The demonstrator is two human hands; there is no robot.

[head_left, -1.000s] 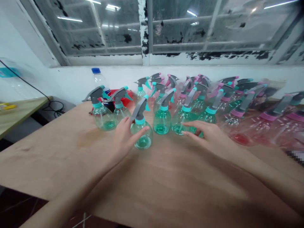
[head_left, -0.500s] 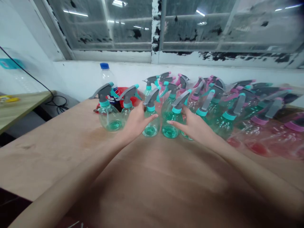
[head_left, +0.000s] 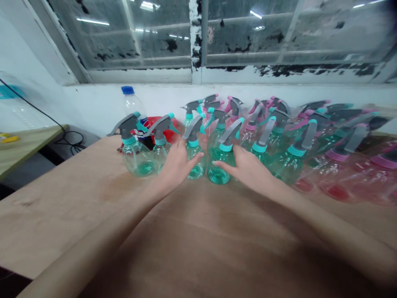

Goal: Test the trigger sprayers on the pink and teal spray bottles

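Observation:
Several small spray bottles stand crowded on a brown wooden table (head_left: 198,231): teal ones with grey triggers at left and centre, pink ones (head_left: 341,174) at right. My left hand (head_left: 177,165) rests with fingers stretched against the side of one teal spray bottle (head_left: 194,153). My right hand (head_left: 248,169) lies flat with fingers out, touching the neighbouring teal spray bottle (head_left: 221,159) and the ones behind it. Neither hand grips anything.
A clear water bottle with a blue cap (head_left: 132,103) and a red object (head_left: 155,126) stand behind the leftmost sprayers (head_left: 133,151). A white wall and grimy windows close the far side. At left a lower green bench (head_left: 21,147) and black cable (head_left: 66,138).
Both hands pushed the front teal bottles away from me into the cluster; the left hand's bottle moved from the open front up beside its neighbours.

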